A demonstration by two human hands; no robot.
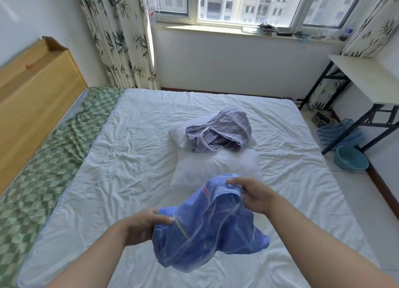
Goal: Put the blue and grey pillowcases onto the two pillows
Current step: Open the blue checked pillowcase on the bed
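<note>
I hold the blue pillowcase (pixel 207 229) up over the bed, bunched and hanging. My left hand (pixel 146 225) pinches its left edge between thumb and fingers. My right hand (pixel 252 194) grips its upper rim on the right. Just beyond it a bare white pillow (pixel 216 167) lies on the bed. A second white pillow (pixel 179 134) lies farther back, and the crumpled grey checked pillowcase (pixel 220 132) rests on top of it.
The bed carries a white quilt (pixel 121 162) with a green checked sheet (pixel 43 173) along its left side. A wooden headboard (pixel 32 93) stands at the left. At the right are a white desk (pixel 367 76), a blue basket (pixel 339 134) and a teal basin (pixel 350 160).
</note>
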